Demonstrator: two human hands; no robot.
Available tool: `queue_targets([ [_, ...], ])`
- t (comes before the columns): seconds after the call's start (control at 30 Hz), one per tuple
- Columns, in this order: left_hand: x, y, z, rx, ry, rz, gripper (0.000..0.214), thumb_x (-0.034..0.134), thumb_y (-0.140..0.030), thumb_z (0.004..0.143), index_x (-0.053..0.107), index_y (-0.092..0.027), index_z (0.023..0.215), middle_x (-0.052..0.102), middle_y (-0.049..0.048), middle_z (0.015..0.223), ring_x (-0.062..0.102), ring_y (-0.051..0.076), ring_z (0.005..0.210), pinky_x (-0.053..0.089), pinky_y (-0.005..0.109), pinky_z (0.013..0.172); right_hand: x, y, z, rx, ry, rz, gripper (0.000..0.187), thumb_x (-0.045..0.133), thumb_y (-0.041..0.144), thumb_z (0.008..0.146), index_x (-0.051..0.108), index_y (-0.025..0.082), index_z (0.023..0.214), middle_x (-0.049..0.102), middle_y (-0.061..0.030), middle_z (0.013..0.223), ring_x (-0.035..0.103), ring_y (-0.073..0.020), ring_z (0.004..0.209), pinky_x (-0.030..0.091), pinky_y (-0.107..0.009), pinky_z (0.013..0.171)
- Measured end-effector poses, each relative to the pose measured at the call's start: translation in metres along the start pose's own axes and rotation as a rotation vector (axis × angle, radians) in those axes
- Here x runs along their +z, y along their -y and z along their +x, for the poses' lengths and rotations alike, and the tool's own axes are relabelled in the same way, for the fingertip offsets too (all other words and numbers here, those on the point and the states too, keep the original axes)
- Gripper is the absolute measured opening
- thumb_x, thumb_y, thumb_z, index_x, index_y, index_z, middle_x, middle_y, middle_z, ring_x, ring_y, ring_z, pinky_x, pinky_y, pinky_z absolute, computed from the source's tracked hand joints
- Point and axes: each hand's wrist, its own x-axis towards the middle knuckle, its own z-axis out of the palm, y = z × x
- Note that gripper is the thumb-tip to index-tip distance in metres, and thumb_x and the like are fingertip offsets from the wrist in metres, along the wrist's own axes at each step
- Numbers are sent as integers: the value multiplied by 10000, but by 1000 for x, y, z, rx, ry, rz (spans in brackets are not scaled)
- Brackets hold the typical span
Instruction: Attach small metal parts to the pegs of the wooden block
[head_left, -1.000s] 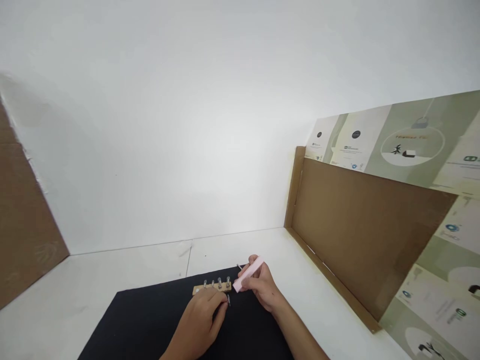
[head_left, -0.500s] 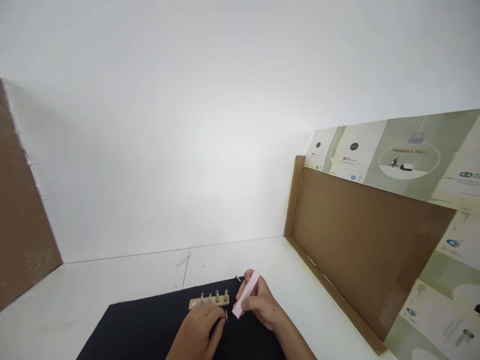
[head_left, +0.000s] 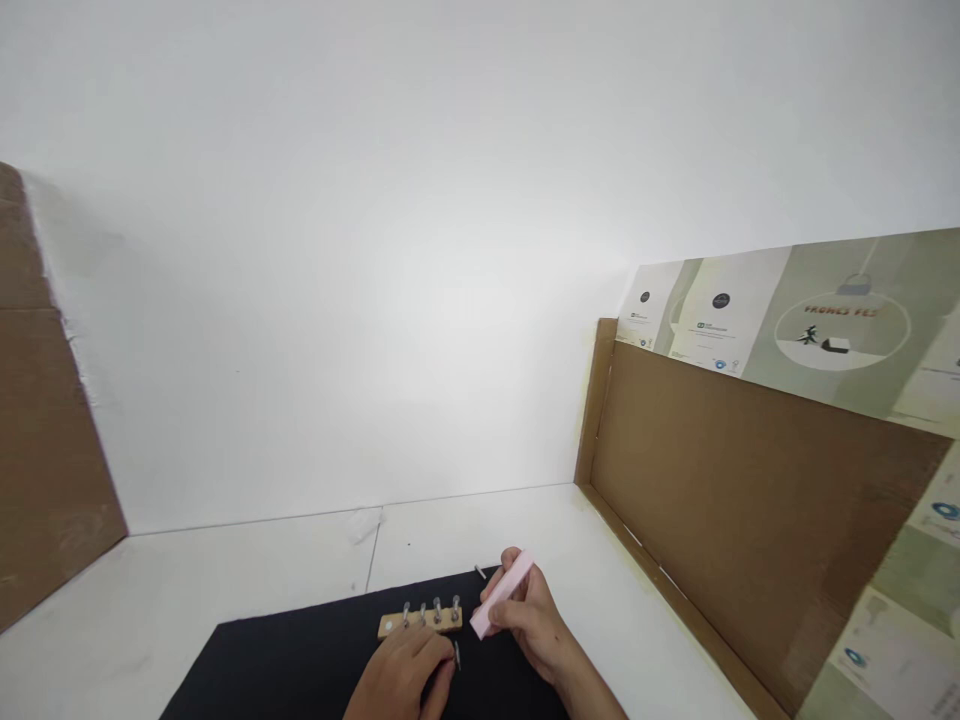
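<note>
My right hand (head_left: 529, 615) is closed around a pale pink bar (head_left: 504, 592), held tilted above the black mat. My left hand (head_left: 405, 675) is low over the mat, its fingers bent and drawn together. A small metal pin (head_left: 457, 655) shows at the tips of its forefinger and thumb, seemingly pinched there. Just beyond the left hand lies a wooden strip (head_left: 388, 625) with several upright metal pegs (head_left: 437, 608) and a white dot at its left end. The left knuckles hide part of the strip's front edge.
Another small metal pin (head_left: 480, 572) lies at the far edge of the black mat (head_left: 277, 650), beyond the right hand. A white table (head_left: 285, 570) meets a white wall. Cardboard panels stand at the left (head_left: 52, 440) and right (head_left: 750, 500).
The whole view has tilted slightly, so everything sits a little lower in the picture. The left hand and its pin have come slightly nearer; the right hand still holds the pink bar.
</note>
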Motion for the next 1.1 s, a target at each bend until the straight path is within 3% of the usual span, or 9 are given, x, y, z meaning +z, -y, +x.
queue_targets([
  [0.27, -4, -4, 1, -2, 36, -7, 171, 454, -138, 903, 596, -226, 867, 663, 37, 787, 630, 179, 720, 517, 289, 668, 4, 11, -4, -26, 15, -22, 535, 676, 54, 490, 365, 249, 880, 681, 40, 718, 616, -161, 568, 478, -244, 475],
  [0.57, -5, -4, 0, -52, 56, -21, 162, 458, -144, 910, 597, -221, 881, 650, 40, 813, 614, 190, 751, 496, 320, 691, 2, 17, -10, 51, 159, -70, 551, 721, 65, 504, 362, 248, 880, 689, 33, 738, 649, -172, 597, 481, -236, 474],
  [0.77, -7, -6, 0, -44, 33, -37, 160, 459, -141, 909, 598, -211, 873, 644, 42, 805, 600, 187, 751, 481, 320, 702, 4, 18, -5, -59, -55, -32, 573, 777, 100, 517, 377, 244, 901, 690, 26, 756, 649, -169, 618, 522, -263, 524],
  [0.87, -8, -7, 0, -54, 36, -60, 164, 455, -137, 908, 598, -211, 876, 642, 39, 809, 597, 189, 756, 478, 327, 710, 3, 18, -4, -94, -95, -33, 560, 788, 119, 543, 379, 241, 905, 694, 19, 765, 657, -170, 661, 533, -259, 547],
  [1.0, -7, -6, 1, -61, 52, -62, 168, 450, -139, 911, 598, -214, 887, 643, 39, 823, 595, 196, 767, 475, 335, 706, 3, 19, -6, -77, -46, -21, 567, 776, 86, 532, 369, 243, 894, 695, 27, 760, 660, -166, 644, 530, -250, 531],
  [1.1, -7, -6, 0, -59, 51, -58, 172, 447, -140, 912, 598, -214, 879, 641, 36, 814, 593, 198, 756, 472, 336, 696, 4, 22, -10, -13, 68, -12, 568, 758, 58, 529, 364, 245, 894, 694, 30, 759, 675, -175, 632, 519, -245, 511],
])
